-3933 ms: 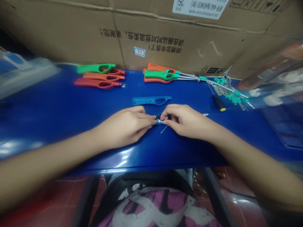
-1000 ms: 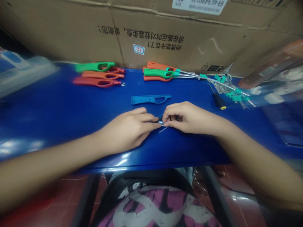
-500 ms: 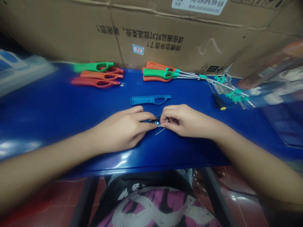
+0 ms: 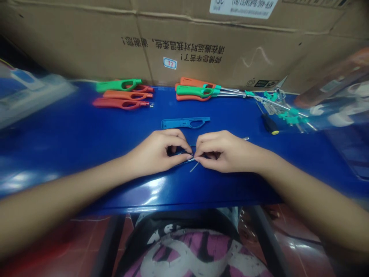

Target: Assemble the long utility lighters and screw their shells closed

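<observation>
Both my hands meet low over the table. My left hand [image 4: 165,150] is closed, its thumb and index fingertips pinched at small parts I cannot make out. Opposite it, my right hand [image 4: 227,152] is also closed, its fingertips almost touching the left ones. From under the right thumb a thin pale strip [image 4: 194,167] sticks out towards me. A dark blue piece [image 4: 184,162] shows only its edges beneath the fingers, the rest being covered. Just beyond the hands lies a blue lighter handle half [image 4: 175,123], inner side up. A small metal tip [image 4: 246,138] peeks out behind my right hand.
Red, orange and green lighter handles [image 4: 123,94] lie at the back left. Lighters with long metal tubes [image 4: 196,91] rest back right, near a black screwdriver [image 4: 270,125] and loose metal and green parts [image 4: 291,115]. A cardboard box [image 4: 95,42] walls off the blue table [image 4: 121,127].
My left fingers have curled in closer to my right fingertips. The pale strip now points more steeply towards me. A metal tip has come into sight behind my right hand.
</observation>
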`<act>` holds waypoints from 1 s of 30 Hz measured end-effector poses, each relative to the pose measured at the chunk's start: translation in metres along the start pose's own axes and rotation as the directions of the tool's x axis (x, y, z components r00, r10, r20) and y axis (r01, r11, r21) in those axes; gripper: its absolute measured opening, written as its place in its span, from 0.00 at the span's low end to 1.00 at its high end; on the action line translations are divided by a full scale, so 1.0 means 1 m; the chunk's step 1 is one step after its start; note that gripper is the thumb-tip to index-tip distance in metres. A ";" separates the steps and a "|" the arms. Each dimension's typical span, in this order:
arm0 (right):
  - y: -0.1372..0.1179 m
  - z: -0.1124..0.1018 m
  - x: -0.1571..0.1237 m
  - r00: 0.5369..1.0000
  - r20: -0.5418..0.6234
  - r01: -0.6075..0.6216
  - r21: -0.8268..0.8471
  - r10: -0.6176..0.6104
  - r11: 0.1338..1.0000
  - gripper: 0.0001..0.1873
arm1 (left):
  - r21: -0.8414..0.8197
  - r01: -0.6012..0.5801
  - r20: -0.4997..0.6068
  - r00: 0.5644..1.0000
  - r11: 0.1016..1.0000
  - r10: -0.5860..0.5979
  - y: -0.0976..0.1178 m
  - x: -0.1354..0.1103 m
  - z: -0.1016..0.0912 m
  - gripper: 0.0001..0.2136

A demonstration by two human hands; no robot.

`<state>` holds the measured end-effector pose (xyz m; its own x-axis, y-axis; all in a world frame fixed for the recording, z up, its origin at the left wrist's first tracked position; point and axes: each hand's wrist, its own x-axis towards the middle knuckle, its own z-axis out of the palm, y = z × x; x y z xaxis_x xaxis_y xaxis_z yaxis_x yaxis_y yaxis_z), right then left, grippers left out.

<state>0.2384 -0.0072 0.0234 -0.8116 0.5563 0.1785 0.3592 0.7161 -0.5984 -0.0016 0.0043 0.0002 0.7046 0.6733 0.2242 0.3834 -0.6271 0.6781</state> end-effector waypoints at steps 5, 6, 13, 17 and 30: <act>-0.003 -0.011 -0.004 0.997 0.042 -0.059 0.040 0.057 0.997 0.08 | -0.055 0.009 0.020 1.000 0.998 -0.008 -0.003 0.002 -0.002 0.05; -0.002 -0.013 -0.004 0.997 0.041 -0.067 0.034 0.066 0.997 0.08 | -0.057 0.007 0.018 1.000 0.998 -0.006 -0.003 0.002 -0.002 0.06; 0.002 -0.017 -0.005 0.991 0.104 -0.083 -0.022 0.084 0.996 0.05 | -0.031 -0.046 0.016 0.999 0.998 0.046 -0.002 0.000 -0.002 0.06; 0.002 -0.017 -0.004 0.989 0.133 -0.069 -0.013 0.070 0.998 0.05 | -0.016 -0.041 0.021 0.999 0.999 0.042 -0.001 0.000 -0.002 0.06; 0.003 -0.013 -0.003 0.985 0.157 -0.073 -0.024 0.076 0.997 0.06 | -0.043 -0.041 0.039 0.998 0.998 0.043 -0.002 -0.001 -0.001 0.05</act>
<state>0.2483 -0.0009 0.0314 -0.8443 0.5358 0.0078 0.4282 0.6834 -0.5912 -0.0030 0.0052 -0.0007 0.7430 0.6300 0.2261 0.3278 -0.6370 0.6977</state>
